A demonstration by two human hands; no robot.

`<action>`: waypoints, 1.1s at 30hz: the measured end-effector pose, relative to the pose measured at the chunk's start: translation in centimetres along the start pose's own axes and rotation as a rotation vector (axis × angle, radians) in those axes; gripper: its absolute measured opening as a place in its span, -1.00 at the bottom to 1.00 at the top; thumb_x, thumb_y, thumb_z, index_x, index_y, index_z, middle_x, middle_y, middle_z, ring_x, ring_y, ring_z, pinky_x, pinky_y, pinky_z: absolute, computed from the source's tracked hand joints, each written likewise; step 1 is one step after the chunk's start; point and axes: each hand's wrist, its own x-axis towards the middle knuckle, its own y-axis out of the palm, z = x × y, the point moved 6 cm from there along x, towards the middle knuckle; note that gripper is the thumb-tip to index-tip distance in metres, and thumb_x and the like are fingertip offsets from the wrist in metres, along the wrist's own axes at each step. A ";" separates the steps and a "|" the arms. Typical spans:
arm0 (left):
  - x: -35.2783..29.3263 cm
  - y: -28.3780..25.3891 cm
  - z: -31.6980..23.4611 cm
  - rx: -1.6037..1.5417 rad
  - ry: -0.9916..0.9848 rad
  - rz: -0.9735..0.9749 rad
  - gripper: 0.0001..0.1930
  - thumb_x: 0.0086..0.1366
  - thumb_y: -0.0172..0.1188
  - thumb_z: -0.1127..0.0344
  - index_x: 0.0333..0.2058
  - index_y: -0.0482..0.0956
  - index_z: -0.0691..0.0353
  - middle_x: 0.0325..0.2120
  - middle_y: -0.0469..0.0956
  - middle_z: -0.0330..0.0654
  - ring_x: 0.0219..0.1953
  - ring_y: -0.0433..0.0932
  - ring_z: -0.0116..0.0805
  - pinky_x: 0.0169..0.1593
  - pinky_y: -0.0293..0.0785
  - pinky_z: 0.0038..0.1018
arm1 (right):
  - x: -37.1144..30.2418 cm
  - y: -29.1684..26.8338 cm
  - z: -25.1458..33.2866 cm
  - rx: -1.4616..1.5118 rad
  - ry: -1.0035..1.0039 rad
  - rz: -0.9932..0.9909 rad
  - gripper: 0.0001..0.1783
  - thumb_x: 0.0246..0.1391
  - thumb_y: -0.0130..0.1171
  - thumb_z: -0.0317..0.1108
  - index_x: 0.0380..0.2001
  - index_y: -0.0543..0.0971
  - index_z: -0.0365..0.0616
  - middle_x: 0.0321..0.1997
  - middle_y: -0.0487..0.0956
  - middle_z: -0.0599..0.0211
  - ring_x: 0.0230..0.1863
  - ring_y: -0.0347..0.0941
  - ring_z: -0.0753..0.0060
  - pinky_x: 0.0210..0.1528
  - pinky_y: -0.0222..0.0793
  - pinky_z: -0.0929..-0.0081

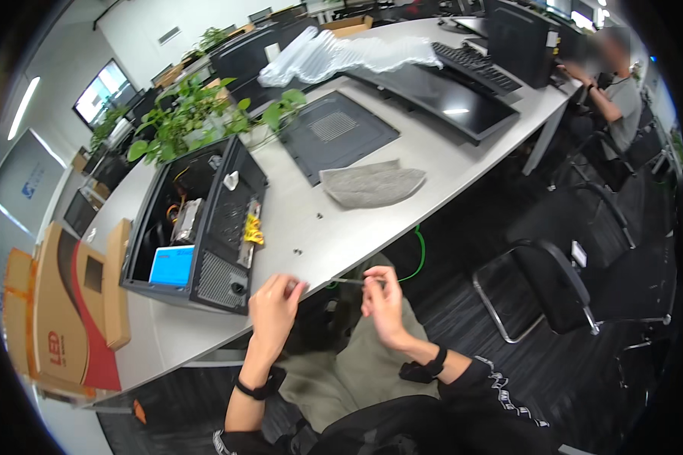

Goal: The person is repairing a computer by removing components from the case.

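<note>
My right hand [385,307] is closed around what looks like a slim screwdriver [349,281], its thin metal shaft pointing left, just off the table's front edge. My left hand [274,307] is level with it, fingers pinched together beside the computer case's near corner; whatever they hold is too small to make out. The black computer case [216,267] lies on the table with one side open, showing a silver power supply [188,221], cables and a blue panel [171,265]. Small dark screws [297,251] lie on the tabletop in front of it.
A black side panel [300,144], a grey cloth [372,184] and a flat monitor [440,102] lie farther back, near bubble wrap [349,54] and a keyboard [474,67]. Cardboard boxes [72,303] stand left, a plant [178,117] behind, a chair [554,280] right. Another person sits far right.
</note>
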 end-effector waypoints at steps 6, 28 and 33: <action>2.0 1.6 1.6 -0.049 -0.085 -0.125 -0.89 0.23 0.45 0.42 -0.33 0.71 0.32 -0.53 0.50 -0.14 -0.58 0.42 -0.35 -0.45 0.35 -0.42 | 3.2 -1.5 4.4 0.024 -0.089 -0.015 -0.89 0.47 0.06 -0.36 -0.04 0.43 -0.10 -0.42 0.35 0.53 -0.60 0.17 0.81 -0.63 0.17 0.70; -1.5 -7.8 -1.8 0.165 0.156 -0.295 -0.70 0.08 0.39 0.68 -0.21 0.73 0.23 -0.19 0.67 -0.16 -0.14 0.63 -0.16 -0.05 0.54 -0.32 | 1.6 -0.6 -0.1 -0.241 0.063 0.159 -0.82 0.42 0.12 -0.40 0.01 0.43 -0.12 -0.23 0.49 0.44 -0.45 0.33 0.78 -0.50 0.27 0.74; 0.4 -17.7 -1.4 0.337 0.121 -0.480 -0.75 0.20 0.35 0.60 -0.12 0.70 0.29 -0.09 0.66 -0.04 0.01 0.62 -0.07 0.10 0.50 -0.25 | -1.1 1.3 -2.1 -0.453 -0.129 0.334 -0.79 0.30 0.24 -0.52 -0.06 0.48 -0.24 -0.21 0.55 0.37 -0.31 0.45 0.67 -0.32 0.38 0.65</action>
